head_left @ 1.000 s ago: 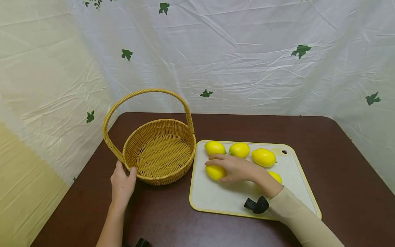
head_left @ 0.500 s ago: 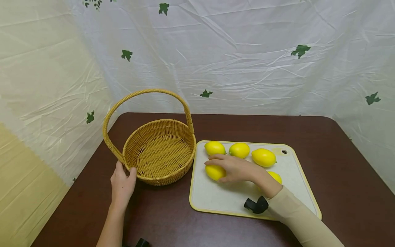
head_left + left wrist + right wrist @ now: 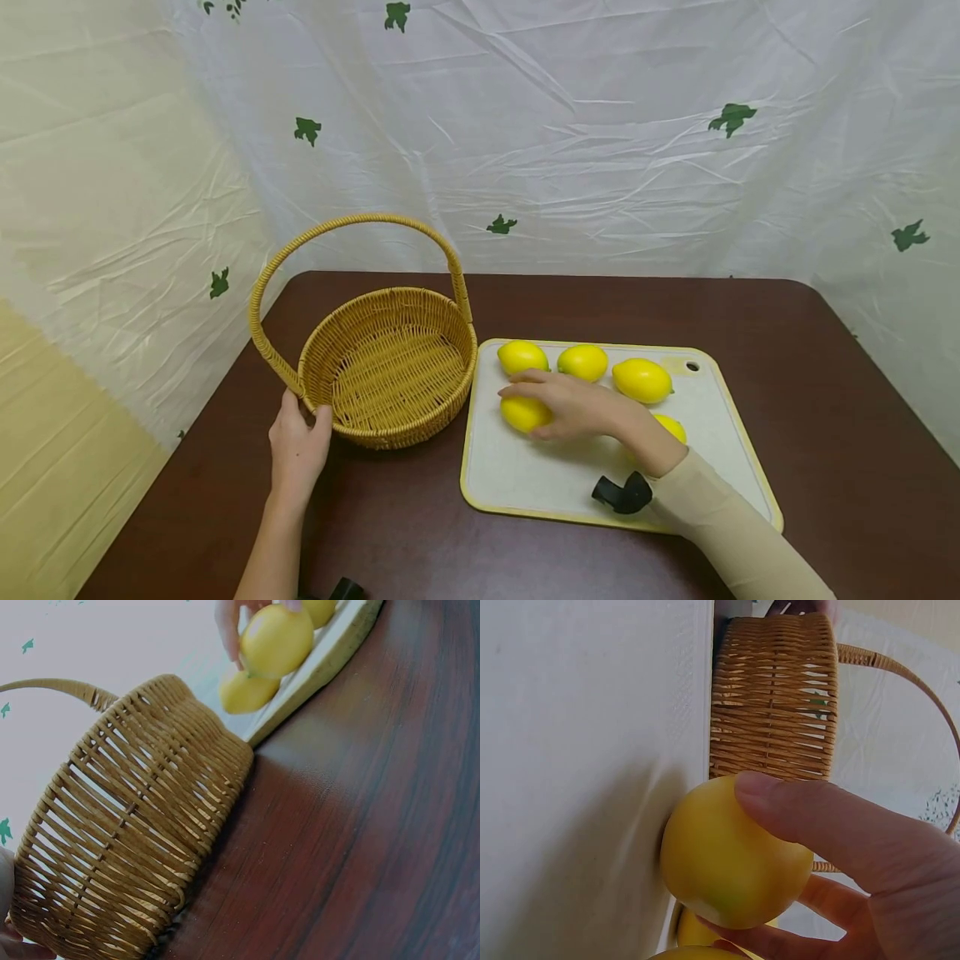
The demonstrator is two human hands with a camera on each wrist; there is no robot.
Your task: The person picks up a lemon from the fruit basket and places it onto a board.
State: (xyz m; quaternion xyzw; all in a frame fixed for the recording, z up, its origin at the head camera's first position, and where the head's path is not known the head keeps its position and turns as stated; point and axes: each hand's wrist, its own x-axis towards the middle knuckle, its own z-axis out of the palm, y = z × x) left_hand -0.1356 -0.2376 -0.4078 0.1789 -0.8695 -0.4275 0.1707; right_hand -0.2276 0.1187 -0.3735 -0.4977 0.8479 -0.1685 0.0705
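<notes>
A round wicker basket [image 3: 408,435] with a tall arched handle stands on the left of the table, with nothing inside it. My left hand [image 3: 298,450] grips its near-left rim, at the foot of the handle. On the white cutting board [image 3: 517,487] lie several yellow lemons. My right hand [image 3: 585,407] holds the near-left lemon [image 3: 522,414] between thumb and fingers. In the right wrist view the thumb [image 3: 802,810] presses on one side of that lemon [image 3: 731,859], and fingers curl round the other. Another lemon [image 3: 670,427] is partly hidden behind my right wrist.
Three lemons form a row along the board's far side, the middle one [image 3: 582,362] just beyond my right hand. The basket stands close against the board's left edge. A dark brown table [image 3: 405,533] lies beneath, with a white leaf-patterned cloth [image 3: 600,167] behind it.
</notes>
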